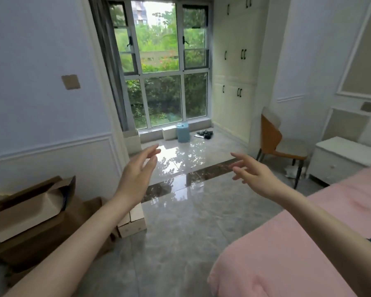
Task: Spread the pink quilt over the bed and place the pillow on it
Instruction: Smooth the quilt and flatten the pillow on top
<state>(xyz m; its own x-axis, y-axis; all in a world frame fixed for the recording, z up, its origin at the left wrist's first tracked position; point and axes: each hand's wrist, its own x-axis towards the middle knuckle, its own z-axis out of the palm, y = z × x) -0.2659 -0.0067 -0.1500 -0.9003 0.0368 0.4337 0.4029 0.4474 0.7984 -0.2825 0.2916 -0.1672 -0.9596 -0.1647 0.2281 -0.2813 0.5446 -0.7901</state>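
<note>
Matt pink cloth quilt (304, 243), glossy grey tile floor (180, 221), brown cardboard boxes (36, 211), smooth cream cabinet doors (234, 61).

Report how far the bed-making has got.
Done, by the look of it: the pink quilt covers the visible part of the bed. In hand: nothing; the left hand and right hand are open over the floor. Left: the pillow, which is not in view.

Quilt (298, 243) right; boxes (30, 213) left; window (161, 67) ahead.
</note>
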